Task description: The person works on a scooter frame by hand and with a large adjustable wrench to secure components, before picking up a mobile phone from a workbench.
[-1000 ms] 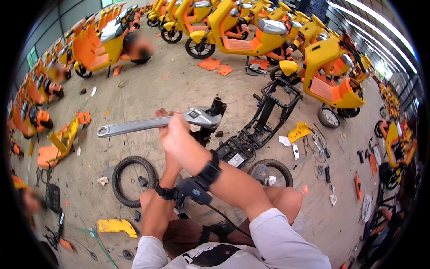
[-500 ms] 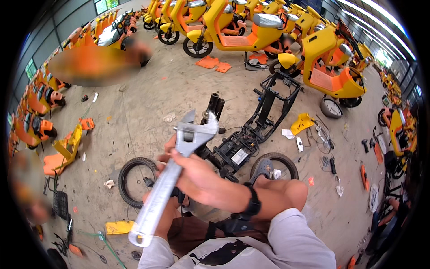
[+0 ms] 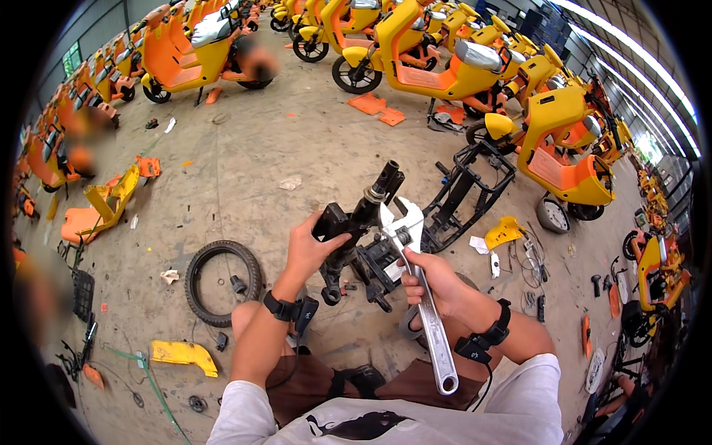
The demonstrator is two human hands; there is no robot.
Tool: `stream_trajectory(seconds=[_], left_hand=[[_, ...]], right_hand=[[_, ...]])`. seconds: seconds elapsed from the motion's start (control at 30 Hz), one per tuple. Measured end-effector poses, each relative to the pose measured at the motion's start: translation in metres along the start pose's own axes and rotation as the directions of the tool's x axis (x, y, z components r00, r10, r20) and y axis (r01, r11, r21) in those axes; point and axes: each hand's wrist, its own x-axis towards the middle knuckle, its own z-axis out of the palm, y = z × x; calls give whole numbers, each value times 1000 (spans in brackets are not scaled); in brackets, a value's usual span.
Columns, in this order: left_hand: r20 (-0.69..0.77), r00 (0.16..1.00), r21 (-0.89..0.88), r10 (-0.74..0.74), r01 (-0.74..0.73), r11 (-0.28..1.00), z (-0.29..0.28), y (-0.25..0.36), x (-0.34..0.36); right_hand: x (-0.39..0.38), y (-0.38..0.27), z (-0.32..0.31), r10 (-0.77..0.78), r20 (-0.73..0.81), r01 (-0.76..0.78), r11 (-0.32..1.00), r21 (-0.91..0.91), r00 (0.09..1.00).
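Taking the black fork point(image 3: 361, 216) as landmark. Far left of it, a yellow-and-orange body panel point(image 3: 122, 196) on the floor; nearer, left and below the fork, a curved yellow panel point(image 3: 182, 356); just up and right of that, a loose tyre point(image 3: 191, 285), lying flat. Left hand point(image 3: 311, 245) comes next, closed on the fork's left side, thumb laid across the front. Half a second ago this hand was mostly hidden behind the wrench; it now shows plainly, clamped on the dark body. Fork leans, upper tube tipped to the right, silver ring point(image 3: 373, 195) below the tube end, above and right of the left thumb. Immediately right of the fork: adjustable wrench point(image 3: 436, 337). Changed too: its handle slanted down and left then, down and right now, so the fork has one hand and the tool the other, a better split for steadying one against the other, as I judge it. Right hand point(image 3: 434, 283) wrapped round the wrench, thumb just under the head; most of the handle trails below the fist. Wrench head sits beside the fork near the ring; contact between them cannot be told. Behind and right of the fork, black scooter frame point(image 3: 454, 189); farther right, another yellow panel point(image 3: 504, 231), then a grey wheel point(image 3: 552, 213).
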Motion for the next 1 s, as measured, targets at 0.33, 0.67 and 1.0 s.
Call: stream_trajectory(seconds=[0.33,0.67,1.0], left_hand=[[-15,1000,43,-19,20,999,1,-2,1],[-73,996,-17,-42,41,999,8,-5,1],[454,891,-874,-24,440,-208,1,-43,-3]], right_hand=[[8,-27,4,84,62,-80,995,-53,995],[11,-33,25,127,53,-128,992,3,990],[55,0,152,-211,-6,190,866,462,978]])
